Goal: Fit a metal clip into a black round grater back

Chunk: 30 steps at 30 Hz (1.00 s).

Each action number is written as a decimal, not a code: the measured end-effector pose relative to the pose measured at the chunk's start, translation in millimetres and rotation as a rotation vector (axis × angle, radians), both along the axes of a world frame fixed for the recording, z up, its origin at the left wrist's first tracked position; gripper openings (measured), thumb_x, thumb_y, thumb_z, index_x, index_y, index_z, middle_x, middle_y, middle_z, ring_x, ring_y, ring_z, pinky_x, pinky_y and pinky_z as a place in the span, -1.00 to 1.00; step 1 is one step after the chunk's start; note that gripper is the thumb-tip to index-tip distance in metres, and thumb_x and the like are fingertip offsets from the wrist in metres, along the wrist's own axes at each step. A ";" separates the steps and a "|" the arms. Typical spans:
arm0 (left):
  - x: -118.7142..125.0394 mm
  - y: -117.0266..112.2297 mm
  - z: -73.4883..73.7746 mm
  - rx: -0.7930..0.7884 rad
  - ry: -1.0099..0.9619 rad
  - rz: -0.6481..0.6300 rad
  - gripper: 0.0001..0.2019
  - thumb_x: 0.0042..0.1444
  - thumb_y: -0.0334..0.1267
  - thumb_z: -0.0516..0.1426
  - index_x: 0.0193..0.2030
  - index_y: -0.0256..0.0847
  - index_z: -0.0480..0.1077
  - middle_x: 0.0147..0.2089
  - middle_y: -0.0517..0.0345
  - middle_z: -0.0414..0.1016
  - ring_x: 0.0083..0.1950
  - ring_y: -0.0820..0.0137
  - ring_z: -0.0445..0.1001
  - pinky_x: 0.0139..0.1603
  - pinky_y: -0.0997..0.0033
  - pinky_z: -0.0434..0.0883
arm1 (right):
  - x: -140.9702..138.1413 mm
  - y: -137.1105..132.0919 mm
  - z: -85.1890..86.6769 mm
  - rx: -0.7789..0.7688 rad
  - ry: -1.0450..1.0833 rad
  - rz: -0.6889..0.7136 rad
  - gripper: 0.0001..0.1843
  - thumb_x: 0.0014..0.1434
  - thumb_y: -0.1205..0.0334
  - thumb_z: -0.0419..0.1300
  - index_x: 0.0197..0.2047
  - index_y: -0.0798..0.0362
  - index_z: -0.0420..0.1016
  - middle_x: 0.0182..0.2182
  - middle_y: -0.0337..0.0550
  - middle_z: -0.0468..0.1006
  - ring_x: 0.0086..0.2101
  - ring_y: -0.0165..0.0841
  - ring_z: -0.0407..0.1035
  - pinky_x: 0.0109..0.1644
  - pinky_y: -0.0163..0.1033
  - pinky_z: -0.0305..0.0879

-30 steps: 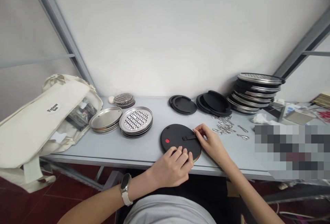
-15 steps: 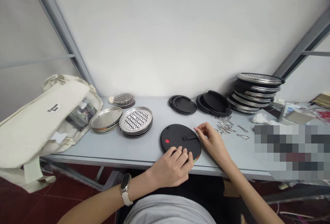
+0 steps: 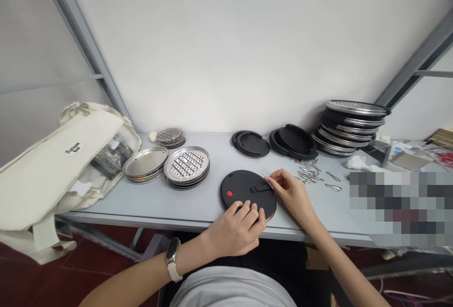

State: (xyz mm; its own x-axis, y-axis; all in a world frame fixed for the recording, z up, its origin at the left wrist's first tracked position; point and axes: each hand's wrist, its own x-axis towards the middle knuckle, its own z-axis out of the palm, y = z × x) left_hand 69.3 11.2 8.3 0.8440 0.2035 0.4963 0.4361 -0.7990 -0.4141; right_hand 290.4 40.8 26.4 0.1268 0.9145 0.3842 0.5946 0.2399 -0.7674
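A black round plate [image 3: 244, 184] with a red dot and a narrow slot lies flat near the table's front edge. Its lower rim shows a thin coloured edge. My left hand [image 3: 237, 227], a watch on its wrist, curls its fingers over the plate's near side and grips it. At the slot's right end, my right hand [image 3: 290, 196] is closed in a pinch against the rim. What sits between thumb and forefinger is too small to make out. Several bent metal wire clips [image 3: 309, 173] lie scattered just beyond the right hand.
Left of the plate are stacked round metal graters [image 3: 187, 163], plain metal discs [image 3: 146, 161] and smaller graters [image 3: 170, 136]. Behind are black round covers [image 3: 253, 145] and black trays [image 3: 297, 141]. A tall stack of assembled graters [image 3: 348, 128] stands right. A cream bag [image 3: 46, 165] leans left.
My right fingertips have shifted slightly left, onto the plate's rim by the slot. The left hand and the plate stay where they were.
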 end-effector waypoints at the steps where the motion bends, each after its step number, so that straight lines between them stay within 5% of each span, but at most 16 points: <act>1: 0.1 -0.1 -0.1 0.000 0.002 0.001 -0.59 0.28 -0.17 0.01 0.16 -0.40 0.34 0.08 -0.14 0.41 0.09 0.16 0.38 0.09 0.19 0.25 | 0.2 0.5 -0.7 0.000 0.001 0.009 -0.62 0.19 -0.16 0.17 -0.34 0.00 0.38 -0.48 -0.20 0.51 -0.48 -0.34 0.35 -0.38 -0.25 0.28; 10: 0.4 -0.1 0.4 0.005 0.000 0.003 -0.60 0.28 -0.17 0.01 0.14 -0.39 0.35 0.08 -0.15 0.41 0.08 0.15 0.39 0.08 0.19 0.26 | 1.9 1.0 -2.0 0.042 -0.076 0.044 -0.73 0.28 0.02 0.09 -0.27 0.01 0.47 -0.32 -0.11 0.57 -0.32 -0.27 0.44 -0.18 -0.16 0.35; 30: 0.0 -0.6 3.6 0.006 -0.016 -0.004 -0.62 0.27 -0.19 0.02 0.12 -0.39 0.37 0.07 -0.14 0.41 0.08 0.15 0.39 0.08 0.20 0.26 | 1.6 0.5 -1.9 0.057 -0.112 0.061 -0.75 0.31 0.06 0.06 -0.26 0.00 0.48 -0.30 -0.09 0.56 -0.28 -0.25 0.44 -0.14 -0.15 0.35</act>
State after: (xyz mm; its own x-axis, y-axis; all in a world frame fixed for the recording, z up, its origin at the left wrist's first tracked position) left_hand 69.3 10.5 11.9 0.8369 0.1971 0.5106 0.4392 -0.7984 -0.4118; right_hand 292.0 41.3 24.5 0.0252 0.8957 0.4440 0.6591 0.3191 -0.6810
